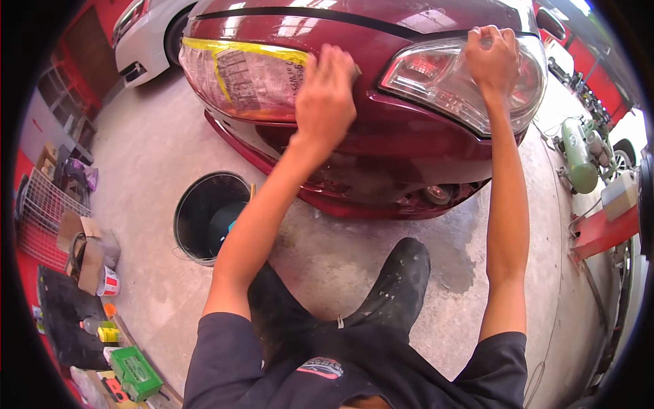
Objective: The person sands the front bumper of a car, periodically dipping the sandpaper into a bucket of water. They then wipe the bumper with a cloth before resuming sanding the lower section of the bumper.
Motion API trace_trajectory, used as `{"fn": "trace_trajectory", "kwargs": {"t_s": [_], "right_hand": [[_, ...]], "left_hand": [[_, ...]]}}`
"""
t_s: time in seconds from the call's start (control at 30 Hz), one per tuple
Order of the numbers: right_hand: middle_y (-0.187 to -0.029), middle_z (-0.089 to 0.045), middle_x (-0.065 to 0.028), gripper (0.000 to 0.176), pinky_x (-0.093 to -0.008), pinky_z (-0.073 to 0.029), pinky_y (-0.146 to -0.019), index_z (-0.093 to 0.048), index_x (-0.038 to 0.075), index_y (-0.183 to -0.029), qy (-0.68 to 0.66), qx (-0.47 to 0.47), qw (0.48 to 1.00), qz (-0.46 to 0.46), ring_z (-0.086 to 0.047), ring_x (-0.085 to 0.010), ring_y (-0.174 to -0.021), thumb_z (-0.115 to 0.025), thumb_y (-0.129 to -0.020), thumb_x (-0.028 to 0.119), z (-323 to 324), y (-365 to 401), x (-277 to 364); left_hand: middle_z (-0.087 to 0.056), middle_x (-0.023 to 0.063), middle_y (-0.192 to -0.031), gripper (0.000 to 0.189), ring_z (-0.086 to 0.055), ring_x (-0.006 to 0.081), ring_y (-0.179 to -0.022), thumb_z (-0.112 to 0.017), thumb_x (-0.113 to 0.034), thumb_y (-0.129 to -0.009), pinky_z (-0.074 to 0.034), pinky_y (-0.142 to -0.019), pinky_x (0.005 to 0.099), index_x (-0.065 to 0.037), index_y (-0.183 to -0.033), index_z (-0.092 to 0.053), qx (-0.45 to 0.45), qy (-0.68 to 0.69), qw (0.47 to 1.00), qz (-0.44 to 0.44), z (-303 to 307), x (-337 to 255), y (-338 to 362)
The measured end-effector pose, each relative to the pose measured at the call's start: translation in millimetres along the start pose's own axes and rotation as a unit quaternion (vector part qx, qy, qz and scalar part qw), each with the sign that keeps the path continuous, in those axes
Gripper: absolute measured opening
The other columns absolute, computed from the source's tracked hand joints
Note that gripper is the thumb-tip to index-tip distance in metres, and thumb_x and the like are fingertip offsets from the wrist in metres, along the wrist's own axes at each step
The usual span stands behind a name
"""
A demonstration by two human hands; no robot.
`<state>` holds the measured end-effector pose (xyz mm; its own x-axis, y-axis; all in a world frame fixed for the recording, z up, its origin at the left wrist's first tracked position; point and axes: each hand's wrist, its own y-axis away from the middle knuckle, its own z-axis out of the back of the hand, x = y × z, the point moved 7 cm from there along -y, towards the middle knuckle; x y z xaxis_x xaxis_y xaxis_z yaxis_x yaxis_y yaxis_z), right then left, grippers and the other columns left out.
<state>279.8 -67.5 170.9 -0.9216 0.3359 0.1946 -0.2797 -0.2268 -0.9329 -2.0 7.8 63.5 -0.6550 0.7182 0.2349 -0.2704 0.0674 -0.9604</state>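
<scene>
A dark red car front (pixel 409 167) fills the space before me. My left hand (pixel 327 99) is at its middle, by the right end of a newspaper sheet (pixel 255 78) edged with yellow tape (pixel 245 48). Motion smears its fingers, and a small greyish edge shows beside them that I cannot identify. My right hand (pixel 494 60) is closed with curled fingers over the upper part of the clear headlight (pixel 436 75). Whether anything lies inside that fist is hidden. Lower on the bumper sits a round fog lamp (pixel 437 194).
On the floor at left stands a black bucket (pixel 204 211). Past it are a white wire rack (pixel 51 211), a cardboard box (pixel 92 262) and a green box (pixel 135 373). A green air compressor (pixel 579 157) stands at right. A white car (pixel 144 48) is parked behind.
</scene>
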Motion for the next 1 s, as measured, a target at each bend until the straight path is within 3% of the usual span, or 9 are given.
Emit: {"fn": "trace_trajectory", "kwargs": {"t_s": [0.03,0.13,0.27,0.37,0.47,0.63,0.77,0.9,1.0], "right_hand": [[-0.114,-0.066,-0.0087,0.036,-0.0478,-0.049,-0.101,-0.077,0.012,-0.104,-0.001,0.001,1.000,0.002,-0.062,-0.0327,-0.117,-0.061,-0.095,0.043,-2.7,-1.8,-1.8],[-0.116,-0.066,-0.0088,0.037,-0.0479,-0.049,-0.102,-0.077,0.013,-0.105,0.002,0.006,1.000,0.002,-0.062,-0.0331,-0.118,-0.061,-0.095,0.044,-3.8,4.1,-5.0],[-0.119,-0.066,-0.0097,0.038,-0.0476,-0.049,-0.103,-0.077,0.013,-0.106,0.005,-0.006,1.000,0.001,-0.062,-0.0329,-0.119,-0.060,-0.095,0.045,0.5,2.5,1.1],[-0.120,-0.066,-0.0099,0.037,-0.0478,-0.048,-0.104,-0.077,0.014,-0.107,0.006,0.006,1.000,0.004,-0.061,-0.0322,-0.121,-0.060,-0.094,0.045,-4.7,1.1,-3.2],[-0.107,-0.063,-0.0187,0.024,-0.0525,-0.052,-0.091,-0.070,0.002,-0.094,-0.058,-0.030,0.998,-0.006,-0.064,-0.0413,-0.103,-0.064,-0.094,0.025,22.5,9.5,20.3],[-0.107,-0.063,-0.0187,0.025,-0.0530,-0.053,-0.092,-0.071,0.002,-0.095,-0.049,-0.027,0.998,-0.032,-0.065,-0.0415,-0.105,-0.063,-0.094,0.026,23.7,11.6,19.3],[-0.108,-0.063,-0.0185,0.025,-0.0535,-0.052,-0.093,-0.071,0.003,-0.096,-0.063,-0.042,0.997,-0.009,-0.065,-0.0414,-0.106,-0.063,-0.094,0.027,17.8,9.1,13.6],[-0.109,-0.063,-0.0184,0.025,-0.0536,-0.052,-0.093,-0.071,0.003,-0.095,-0.052,-0.033,0.998,-0.019,-0.064,-0.0409,-0.108,-0.063,-0.094,0.027,19.8,10.6,14.1],[-0.108,-0.063,-0.0183,0.025,-0.0531,-0.052,-0.093,-0.071,0.003,-0.094,-0.054,-0.030,0.998,-0.023,-0.064,-0.0406,-0.108,-0.064,-0.094,0.027,20.3,7.8,17.9]], "left_hand": [[-0.070,0.0237,-0.120,0.026,-0.067,0.0427,-0.114,-0.054,-0.002,-0.096,-0.053,-0.103,0.0531,0.004,-0.118,-0.067,0.057,0.004,0.996,0.064,-11.6,18.9,-19.9],[-0.072,0.0215,-0.121,0.023,-0.067,0.0411,-0.118,-0.059,-0.005,-0.096,-0.052,-0.105,0.0521,0.003,-0.115,-0.071,0.052,0.039,0.992,0.112,-18.0,31.3,-37.0],[-0.070,0.0166,-0.136,0.036,-0.057,0.0386,-0.138,-0.064,-0.004,-0.095,-0.044,-0.115,0.0544,-0.001,-0.130,-0.068,0.059,0.060,0.996,0.035,2.9,-27.1,50.6],[-0.070,0.0104,-0.137,0.040,-0.055,0.0386,-0.141,-0.065,-0.004,-0.095,-0.039,-0.117,0.0613,-0.006,-0.134,-0.068,0.046,0.072,0.995,0.046,-2.5,-15.7,6.7],[-0.067,0.0038,-0.143,0.044,-0.050,0.0393,-0.145,-0.066,-0.003,-0.091,-0.035,-0.118,0.0648,-0.011,-0.134,-0.069,0.065,0.083,0.993,0.056,-5.6,-16.4,11.0],[-0.065,-0.0001,-0.146,0.043,-0.044,0.0398,-0.149,-0.067,-0.003,-0.090,-0.030,-0.121,0.0663,-0.014,-0.132,-0.071,0.068,0.078,0.993,0.050,11.3,-21.7,45.4],[-0.066,-0.0010,-0.145,0.043,-0.044,0.0380,-0.150,-0.065,-0.006,-0.096,-0.027,-0.123,0.0634,-0.020,-0.137,-0.070,0.067,0.068,0.994,0.054,-12.8,-21.1,-3.4],[-0.067,-0.0044,-0.143,0.044,-0.044,0.0394,-0.149,-0.065,-0.005,-0.092,-0.026,-0.121,0.0683,-0.018,-0.134,-0.070,0.070,0.053,0.995,0.048,5.8,-15.3,49.4],[-0.066,-0.0052,-0.145,0.046,-0.043,0.0395,-0.150,-0.067,-0.007,-0.091,-0.026,-0.122,0.0675,-0.021,-0.134,-0.071,0.059,0.063,0.996,0.030,-15.0,-15.3,1.6]]}}
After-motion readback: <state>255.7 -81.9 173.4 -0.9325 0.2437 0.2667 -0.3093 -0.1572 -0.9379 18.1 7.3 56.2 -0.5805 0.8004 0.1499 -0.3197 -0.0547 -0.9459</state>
